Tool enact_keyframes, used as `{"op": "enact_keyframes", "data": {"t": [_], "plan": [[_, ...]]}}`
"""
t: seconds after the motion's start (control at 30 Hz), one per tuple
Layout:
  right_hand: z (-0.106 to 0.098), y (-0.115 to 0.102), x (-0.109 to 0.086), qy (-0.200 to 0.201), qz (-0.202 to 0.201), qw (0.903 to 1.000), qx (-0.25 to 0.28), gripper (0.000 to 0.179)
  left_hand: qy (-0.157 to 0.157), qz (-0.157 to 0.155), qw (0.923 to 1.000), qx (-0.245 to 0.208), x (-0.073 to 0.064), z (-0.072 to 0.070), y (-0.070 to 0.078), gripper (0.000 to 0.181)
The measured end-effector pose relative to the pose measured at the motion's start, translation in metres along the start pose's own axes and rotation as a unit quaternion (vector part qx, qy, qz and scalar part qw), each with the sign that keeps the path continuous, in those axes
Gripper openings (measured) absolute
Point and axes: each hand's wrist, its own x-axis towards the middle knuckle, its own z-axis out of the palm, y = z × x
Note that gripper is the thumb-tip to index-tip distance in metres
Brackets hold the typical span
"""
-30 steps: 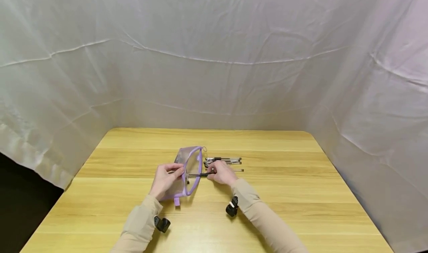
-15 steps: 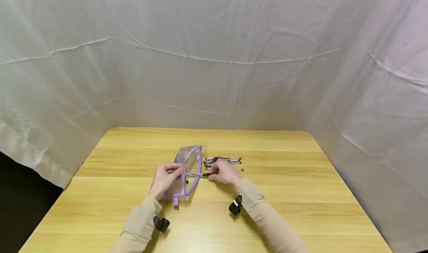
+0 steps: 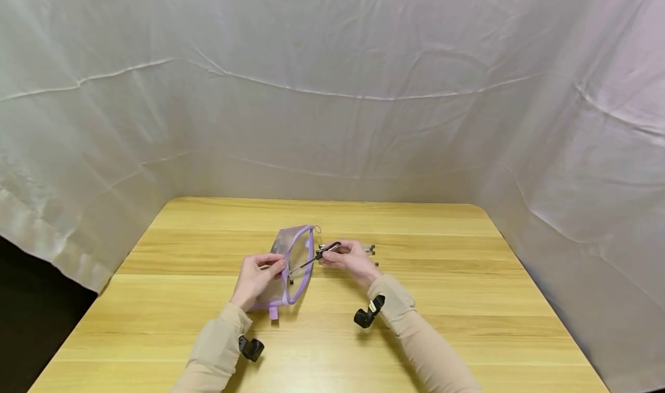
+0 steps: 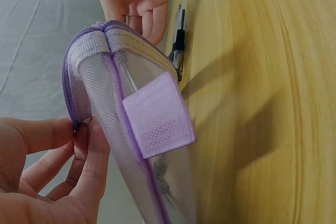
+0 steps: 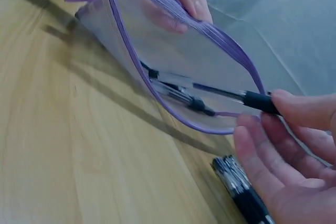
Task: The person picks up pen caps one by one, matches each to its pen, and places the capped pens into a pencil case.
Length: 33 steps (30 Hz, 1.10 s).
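A translucent mesh pencil pouch with purple zipper edging (image 3: 312,266) stands on the table, its mouth gaping to the right. My left hand (image 3: 258,274) pinches the upper edge of that mouth between thumb and fingers, as the left wrist view (image 4: 58,166) also shows. My right hand (image 3: 353,260) holds a clear gel pen (image 5: 220,92) by its black grip. The pen slants down to the left, its far end inside the pouch's mouth. More pens (image 5: 178,94) lie inside the pouch. Part of the pouch is hidden behind my left hand.
Several black-and-clear pens (image 5: 239,187) lie bunched on the wooden table (image 3: 415,300), right of the pouch and partly hidden by my right hand. A metal ring (image 3: 318,229) hangs at the pouch's far corner. Pale curtains (image 3: 332,139) surround the table.
My right hand has risen with the pen, which went from nearly level to slanting, its near end up. My left hand and the pouch have hardly moved.
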Motion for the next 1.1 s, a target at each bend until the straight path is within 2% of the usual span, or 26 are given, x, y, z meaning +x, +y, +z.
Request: {"op": "enact_keyframes", "data": {"t": [0.07,0.2,0.43,0.57,0.67,0.77,0.87,0.93,1.1], "plan": [[0.003,0.001,0.001,0.003,-0.001,0.9993,0.036,0.035,0.002,-0.001,1.0,-0.001,0.0,0.0,0.0,0.022],[0.008,0.002,0.003,0.022,0.001,0.9979,0.06,0.042,0.002,0.0,1.0,-0.002,0.0,0.0,0.001,0.022],[0.018,0.001,0.011,0.068,-0.002,0.996,0.059,0.058,0.0,0.002,1.0,-0.008,-0.001,0.002,0.001,0.022],[0.026,0.001,0.018,0.11,-0.012,0.9927,0.049,0.057,0.0,0.002,1.0,-0.008,-0.001,0.003,0.001,0.022],[0.035,-0.001,0.022,0.135,-0.02,0.9906,0.014,0.054,0.001,0.001,1.0,-0.007,0.0,0.003,0.001,0.022],[0.044,-0.003,0.025,0.143,-0.033,0.9875,-0.057,0.053,0.001,-0.003,1.0,-0.007,0.0,0.003,0.002,0.023],[0.052,-0.004,0.029,0.146,-0.045,0.9803,-0.126,0.051,0.002,-0.007,0.9999,-0.008,-0.001,0.003,0.003,0.023],[0.055,-0.005,0.033,0.15,-0.049,0.9761,-0.149,0.045,0.002,-0.007,0.9999,-0.008,-0.001,0.003,0.004,0.023],[0.055,-0.004,0.037,0.165,-0.054,0.9722,-0.157,0.037,0.003,0.0,1.0,-0.008,-0.001,0.003,0.004,0.022]]}}
